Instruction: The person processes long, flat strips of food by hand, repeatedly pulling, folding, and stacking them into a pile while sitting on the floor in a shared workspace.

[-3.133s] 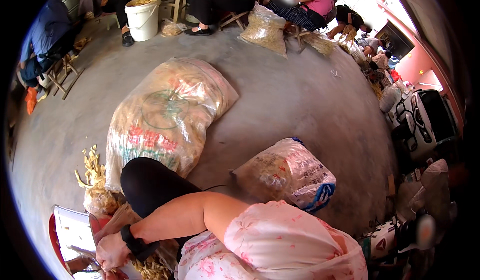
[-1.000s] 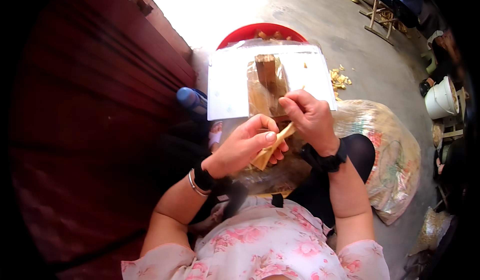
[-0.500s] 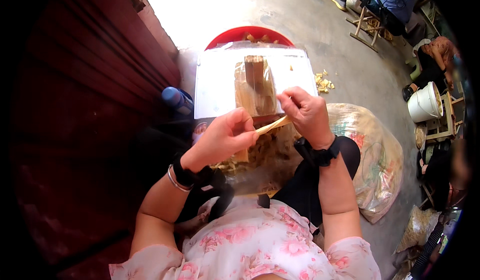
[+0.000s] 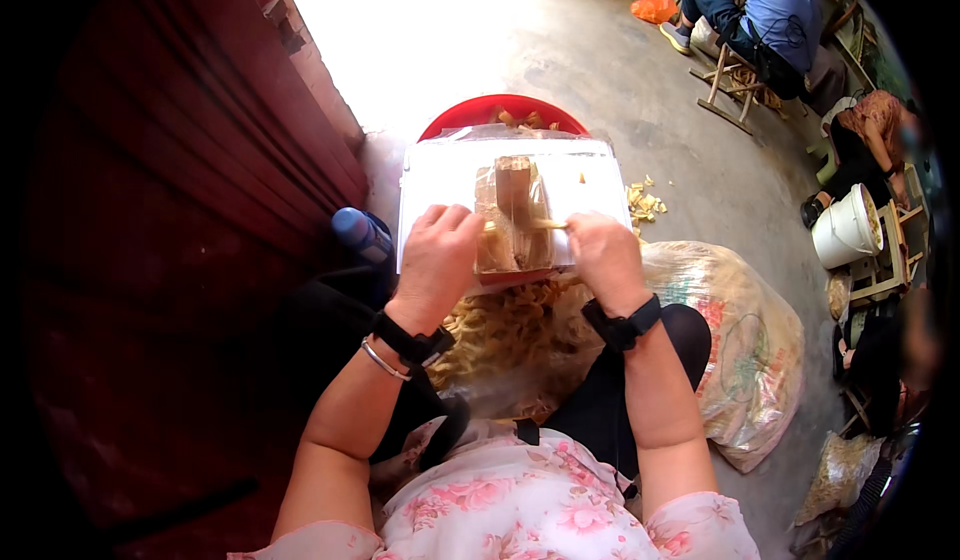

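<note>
Holding a thin yellowish strip (image 4: 548,224) out over a white board (image 4: 590,180), with its long axis running roughly from nine o'clock to three — crosswise to a brown block (image 4: 514,185) set lengthwise toward twelve. Gripping the nine-o'clock end in the left hand (image 4: 435,265), with fingers curled nearly closed; pinching the three-o'clock end in the right hand (image 4: 605,260), with thumb and fingers drawn together. Perhaps one unbroken length, but too blurred at the block to be sure.

Reaching farther toward twelve than half a second ago, over the board rather than at its near edge, with a wider gap between the hands — and now nearly level, instead of slanting up toward two o'clock.

Sitting with a heap of yellow strips (image 4: 500,335) between the knees (image 4: 683,348), at six o'clock from the board; with a red basin (image 4: 460,113) showing at twelve, a blue-capped bottle (image 4: 360,233) at nine, pale scraps (image 4: 645,203) on the floor (image 4: 720,195) at three, and a bulging sack (image 4: 745,360) at four.
</note>
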`<state>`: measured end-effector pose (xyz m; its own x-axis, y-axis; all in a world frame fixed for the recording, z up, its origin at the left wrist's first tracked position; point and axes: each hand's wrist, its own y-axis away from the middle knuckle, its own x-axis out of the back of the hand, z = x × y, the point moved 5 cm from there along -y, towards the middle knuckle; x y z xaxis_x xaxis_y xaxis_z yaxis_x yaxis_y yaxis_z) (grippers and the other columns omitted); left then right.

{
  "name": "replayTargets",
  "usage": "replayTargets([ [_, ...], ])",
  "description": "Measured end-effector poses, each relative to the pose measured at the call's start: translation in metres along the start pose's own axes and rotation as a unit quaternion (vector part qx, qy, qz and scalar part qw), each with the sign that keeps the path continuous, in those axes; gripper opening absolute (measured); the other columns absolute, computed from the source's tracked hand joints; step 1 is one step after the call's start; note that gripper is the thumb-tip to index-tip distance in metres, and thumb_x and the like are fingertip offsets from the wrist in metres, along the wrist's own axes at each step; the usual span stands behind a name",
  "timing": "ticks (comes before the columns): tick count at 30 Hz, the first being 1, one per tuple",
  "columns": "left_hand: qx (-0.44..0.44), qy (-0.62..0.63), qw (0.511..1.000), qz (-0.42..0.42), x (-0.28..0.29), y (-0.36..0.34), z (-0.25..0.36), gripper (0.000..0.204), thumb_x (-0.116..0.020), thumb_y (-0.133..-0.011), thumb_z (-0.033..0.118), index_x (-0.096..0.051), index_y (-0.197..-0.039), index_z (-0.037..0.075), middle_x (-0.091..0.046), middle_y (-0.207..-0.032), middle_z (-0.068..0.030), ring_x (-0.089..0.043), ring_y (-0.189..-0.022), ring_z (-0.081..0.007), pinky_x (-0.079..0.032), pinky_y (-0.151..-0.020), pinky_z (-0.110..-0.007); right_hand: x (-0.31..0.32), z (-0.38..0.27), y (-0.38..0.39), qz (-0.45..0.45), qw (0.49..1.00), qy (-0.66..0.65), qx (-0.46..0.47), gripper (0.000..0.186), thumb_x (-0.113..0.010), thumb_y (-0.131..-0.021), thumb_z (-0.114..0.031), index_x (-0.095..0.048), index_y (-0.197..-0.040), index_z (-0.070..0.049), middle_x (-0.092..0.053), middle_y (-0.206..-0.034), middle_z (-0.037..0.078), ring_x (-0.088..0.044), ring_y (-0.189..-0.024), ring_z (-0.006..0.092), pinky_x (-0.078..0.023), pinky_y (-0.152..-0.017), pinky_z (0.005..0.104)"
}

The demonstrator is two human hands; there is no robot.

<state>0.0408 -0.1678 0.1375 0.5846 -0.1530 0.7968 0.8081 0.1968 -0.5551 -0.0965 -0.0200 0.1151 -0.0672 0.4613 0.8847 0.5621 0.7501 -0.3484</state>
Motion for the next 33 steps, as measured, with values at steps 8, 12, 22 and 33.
replayTargets([
  [8, -0.089, 0.112, 0.99, -0.002, 0.036, 0.02, 0.057, 0.038, -0.065, -0.073, -0.004, -0.063, -0.11, 0.005, -0.057, -0.116, -0.0155, -0.064, -0.092, -0.0242, -0.054, -0.071, -0.03, 0.013, -0.036, 0.034, -0.273, 0.772, -0.547, -0.173, 0.016, -0.058, -0.092, -0.019, -0.065, -0.095, -0.004, -0.063, -0.071, 0.0, -0.055, -0.059, 0.0057, -0.044, -0.052, 0.0217],
  [12, -0.081, 0.168, 0.982, 0.01, 0.037, 0.021, 0.049, 0.03, -0.059, -0.076, -0.01, -0.062, -0.104, 0.001, -0.061, -0.104, -0.0141, -0.065, -0.087, -0.0284, -0.054, -0.071, -0.032, 0.012, -0.046, 0.042, -0.389, 0.694, -0.583, -0.165, 0.017, -0.06, -0.092, -0.02, -0.063, -0.102, -0.008, -0.064, -0.078, -0.001, -0.052, -0.059, 0.0023, -0.04, -0.05, 0.0172],
  [22, 0.264, 0.525, 0.727, -0.356, -0.009, 0.062, 0.056, 0.021, -0.049, -0.098, 0.023, -0.06, -0.095, 0.006, -0.062, -0.071, -0.0024, -0.051, -0.048, -0.0087, -0.042, -0.046, -0.025, 0.028, -0.052, 0.042, -0.212, 0.859, -0.463, 0.052, 0.035, -0.054, -0.085, -0.003, -0.057, -0.12, -0.001, -0.066, -0.106, 0.012, -0.064, -0.09, 0.0182, -0.05, -0.08, 0.0309],
  [33, 0.199, 0.56, 0.779, -0.199, -0.009, 0.051, 0.049, 0.026, -0.057, -0.089, 0.005, -0.051, -0.114, 0.002, -0.059, -0.097, -0.0059, -0.055, -0.073, -0.014, -0.047, -0.063, -0.025, 0.008, -0.046, 0.055, -0.265, 0.662, -0.67, -0.206, 0.027, -0.054, -0.097, -0.027, -0.059, -0.109, -0.003, -0.063, -0.079, 0.002, -0.053, -0.053, 0.0039, -0.043, -0.045, 0.0163],
])
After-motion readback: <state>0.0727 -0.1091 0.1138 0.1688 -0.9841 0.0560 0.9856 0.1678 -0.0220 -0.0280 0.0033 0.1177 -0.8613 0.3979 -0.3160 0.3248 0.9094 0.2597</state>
